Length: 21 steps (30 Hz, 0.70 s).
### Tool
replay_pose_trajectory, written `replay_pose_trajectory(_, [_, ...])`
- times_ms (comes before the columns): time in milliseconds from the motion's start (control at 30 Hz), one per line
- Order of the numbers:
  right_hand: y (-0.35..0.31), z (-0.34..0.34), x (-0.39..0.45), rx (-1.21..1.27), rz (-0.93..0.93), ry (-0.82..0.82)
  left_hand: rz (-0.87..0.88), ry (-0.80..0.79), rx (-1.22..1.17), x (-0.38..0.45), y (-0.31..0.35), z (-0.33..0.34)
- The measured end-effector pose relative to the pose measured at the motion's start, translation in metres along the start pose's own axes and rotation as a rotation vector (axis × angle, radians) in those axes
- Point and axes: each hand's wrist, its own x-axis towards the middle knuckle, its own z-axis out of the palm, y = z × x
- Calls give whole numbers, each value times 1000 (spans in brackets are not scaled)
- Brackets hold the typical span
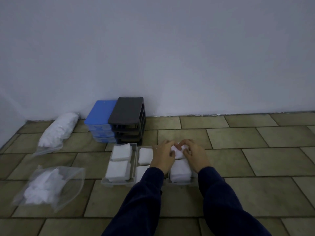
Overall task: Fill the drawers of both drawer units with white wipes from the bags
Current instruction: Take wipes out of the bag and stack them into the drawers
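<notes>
Both hands, left and right, pinch one wipe over the rightmost drawer (black unit behind), seemingly folding it to fit.

A plain pale wall fills the upper half, dimly and evenly lit. Below it lies a floor of olive-brown rectangular tiles with dark joints, meeting the wall along a rough edge.

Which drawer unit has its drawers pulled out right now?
The black drawer unit: its slots gape empty. The blue drawer unit on its left keeps its drawers in.
</notes>
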Motion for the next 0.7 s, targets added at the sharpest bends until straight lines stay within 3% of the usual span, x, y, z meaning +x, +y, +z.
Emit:
replay_pose_trajectory(167, [-1,4,-3,-354,-36,33,19,41,252,-4,6,-5])
replay_pose_trajectory(267, [2,7,-4,-372,-34,130,29,47,282,-7,10,-6])
replay_pose_trajectory(367, [-3,9,-6,-287,-114,231,11,124,219,-8,12,-8])
replay_pose_trajectory(500, [-16,15,-13,-479,-115,-18,-90,288,10,-9,14,-17])
replay_pose_trajectory(567, [-15,21,-16,-602,-76,-49,-122,339,-45,-10,12,-22])
replay_pose_trajectory(700, [-12,32,-18,-619,-113,169,-131,347,-28,-14,9,-28])
